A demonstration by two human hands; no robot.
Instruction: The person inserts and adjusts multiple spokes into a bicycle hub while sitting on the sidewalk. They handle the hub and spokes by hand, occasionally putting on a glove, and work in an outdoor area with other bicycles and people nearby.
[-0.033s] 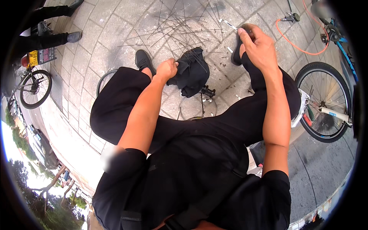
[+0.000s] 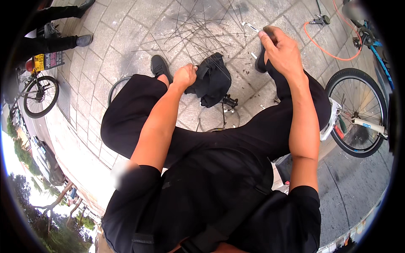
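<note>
My left hand point(image 2: 184, 76) is closed, its fingertips pinched at the left edge of a crumpled black cloth point(image 2: 216, 80). What sits in that pinch is too small to make out. Thin dark wire spokes point(image 2: 198, 31) lie in a loose, crossed pile on the paving beyond the cloth, several reaching over it. Out to the right, my right hand point(image 2: 282, 49) is closed too, thumb against curled fingers above my right shoe. A thin white strip point(image 2: 250, 27) ends by its fingertips; whether they hold it cannot be told. A black wheel hub point(image 2: 229, 100) shows just below the cloth.
Small dark bits and a short white piece point(image 2: 253, 55) lie on the paving. To the right are a bicycle wheel point(image 2: 356, 113), an orange hose point(image 2: 322, 52) and its gauge point(image 2: 324, 20). Another person's shoe point(image 2: 84, 40) and a parked bike's wheel point(image 2: 41, 97) are at left.
The whole view has shifted slightly. My right hand has moved a little to the left, and my left hand stays by the black cloth.
</note>
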